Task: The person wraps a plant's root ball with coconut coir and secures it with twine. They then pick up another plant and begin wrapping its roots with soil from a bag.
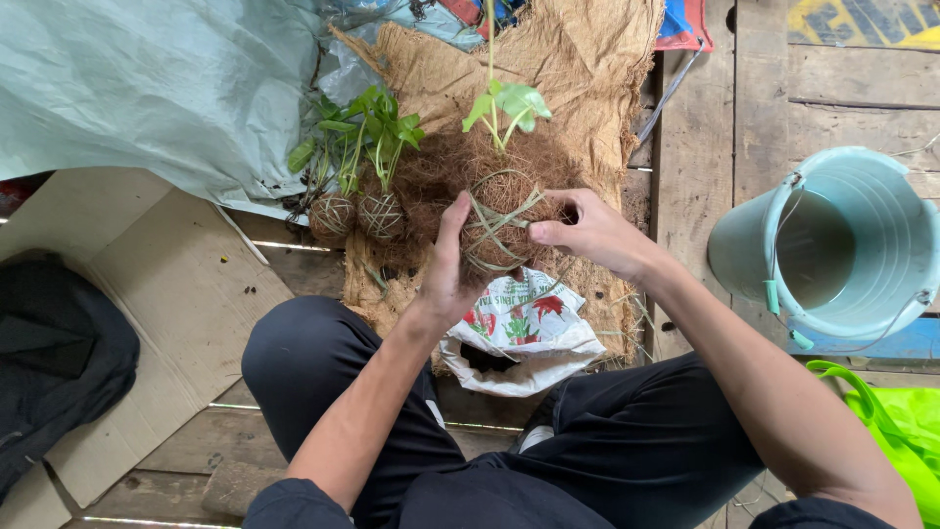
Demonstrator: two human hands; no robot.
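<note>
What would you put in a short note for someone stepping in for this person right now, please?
Left hand: grips the left side of the fibre ball.
Right hand: holds its right side, thumb on the strip wrapped around it.
The ball, with a green seedling on top, is held over the burlap sheet.
Done: two smaller tied balls with plants stand to the left.
Left: this ball's wrap looks loose and unfinished.
Nearby: an open printed bag between the knees, a pale bucket to the right.
</note>
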